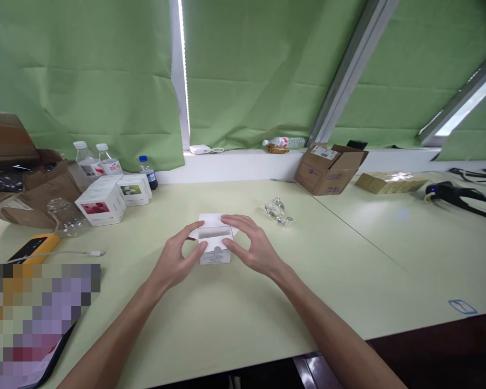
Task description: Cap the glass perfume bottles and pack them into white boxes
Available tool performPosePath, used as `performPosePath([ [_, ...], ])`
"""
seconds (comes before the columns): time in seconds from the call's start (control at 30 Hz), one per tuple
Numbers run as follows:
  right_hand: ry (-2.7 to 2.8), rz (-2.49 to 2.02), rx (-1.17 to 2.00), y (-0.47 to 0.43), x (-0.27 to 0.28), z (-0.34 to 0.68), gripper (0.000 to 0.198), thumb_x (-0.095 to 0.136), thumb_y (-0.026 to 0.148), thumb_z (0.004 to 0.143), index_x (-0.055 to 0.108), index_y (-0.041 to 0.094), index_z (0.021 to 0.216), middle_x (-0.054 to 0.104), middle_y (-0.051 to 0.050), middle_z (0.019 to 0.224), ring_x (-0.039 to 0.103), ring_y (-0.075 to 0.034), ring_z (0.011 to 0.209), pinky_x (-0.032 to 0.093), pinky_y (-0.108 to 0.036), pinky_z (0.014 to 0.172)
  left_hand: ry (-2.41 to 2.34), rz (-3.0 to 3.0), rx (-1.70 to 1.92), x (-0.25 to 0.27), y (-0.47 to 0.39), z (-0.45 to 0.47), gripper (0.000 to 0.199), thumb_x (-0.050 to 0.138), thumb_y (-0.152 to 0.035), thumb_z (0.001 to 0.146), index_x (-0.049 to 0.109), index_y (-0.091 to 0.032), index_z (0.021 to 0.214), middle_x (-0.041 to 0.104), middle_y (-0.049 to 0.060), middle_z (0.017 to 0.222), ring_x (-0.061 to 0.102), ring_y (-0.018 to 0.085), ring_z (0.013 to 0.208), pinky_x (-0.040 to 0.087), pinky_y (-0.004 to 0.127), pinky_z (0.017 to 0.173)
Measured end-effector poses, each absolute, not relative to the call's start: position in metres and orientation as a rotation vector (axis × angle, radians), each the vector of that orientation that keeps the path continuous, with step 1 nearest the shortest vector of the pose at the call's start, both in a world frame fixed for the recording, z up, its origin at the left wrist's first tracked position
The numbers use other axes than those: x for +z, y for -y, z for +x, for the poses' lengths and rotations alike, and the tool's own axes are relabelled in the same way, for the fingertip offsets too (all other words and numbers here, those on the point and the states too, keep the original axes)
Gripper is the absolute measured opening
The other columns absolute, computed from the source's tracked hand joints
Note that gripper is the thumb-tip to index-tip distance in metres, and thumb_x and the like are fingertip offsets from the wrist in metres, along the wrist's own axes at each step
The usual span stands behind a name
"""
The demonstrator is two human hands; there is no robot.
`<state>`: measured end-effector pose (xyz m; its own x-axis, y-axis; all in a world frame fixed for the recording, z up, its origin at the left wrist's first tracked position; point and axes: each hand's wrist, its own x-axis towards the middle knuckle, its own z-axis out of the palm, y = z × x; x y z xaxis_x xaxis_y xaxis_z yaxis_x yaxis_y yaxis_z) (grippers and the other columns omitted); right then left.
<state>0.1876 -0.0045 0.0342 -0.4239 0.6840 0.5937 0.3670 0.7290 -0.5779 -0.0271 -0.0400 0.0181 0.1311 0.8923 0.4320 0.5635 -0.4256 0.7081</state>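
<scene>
A small white cardboard box [215,256] stands on the pale green table with its top flaps raised and its inside showing. My left hand [179,256] grips its left side, thumb on the front edge and fingers at the back left flap. On the other side, my right hand [253,246] holds the box the same way, thumb at the front and fingers on the back flap. Beyond my right hand lies a clear glass bottle [274,207], with a small shiny cap-like piece [288,221] beside it.
White printed boxes [105,204] stand at the left near clear bottles and a paper bag [44,194]. A yellow device [34,247] with a cable lies closer. At the back right are an open cardboard carton [326,170], a flat tan box [389,182] and a black device [449,194].
</scene>
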Motion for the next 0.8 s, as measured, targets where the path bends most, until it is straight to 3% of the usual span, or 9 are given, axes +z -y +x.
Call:
performPosePath([
  [0.37,2.115,-0.853,0.612,-0.002,0.038,0.203,0.049,0.073,0.042,0.070,0.062,0.030,0.116,0.064,-0.005,0.118,0.058,-0.026,0.110,0.047,-0.048,0.094,-1.358,2.089,1.100,0.024,0.041,-0.032,0.043,0.051,-0.040,0.085,0.051,-0.027,0.126,0.061,0.004,0.123,0.064,0.021,0.097,0.055,0.035,0.081],
  [0.57,2.025,-0.835,0.862,0.000,0.038,0.197,0.044,0.069,0.040,0.074,0.061,0.026,0.114,0.062,-0.006,0.116,0.063,-0.020,0.097,0.055,-0.039,0.085,-1.357,2.059,1.105,0.023,0.041,-0.028,0.041,0.049,-0.039,0.087,0.049,-0.027,0.126,0.058,0.005,0.125,0.065,0.020,0.092,0.056,0.033,0.076],
  [0.8,1.928,-0.775,0.826,-0.002,0.029,0.192,0.049,0.070,0.036,0.074,0.059,0.028,0.120,0.058,-0.006,0.123,0.056,-0.023,0.112,0.054,-0.041,0.090,-1.374,2.037,1.188,0.017,0.039,-0.027,0.047,0.049,-0.040,0.087,0.044,-0.026,0.131,0.057,0.007,0.126,0.064,0.021,0.098,0.055,0.035,0.082],
])
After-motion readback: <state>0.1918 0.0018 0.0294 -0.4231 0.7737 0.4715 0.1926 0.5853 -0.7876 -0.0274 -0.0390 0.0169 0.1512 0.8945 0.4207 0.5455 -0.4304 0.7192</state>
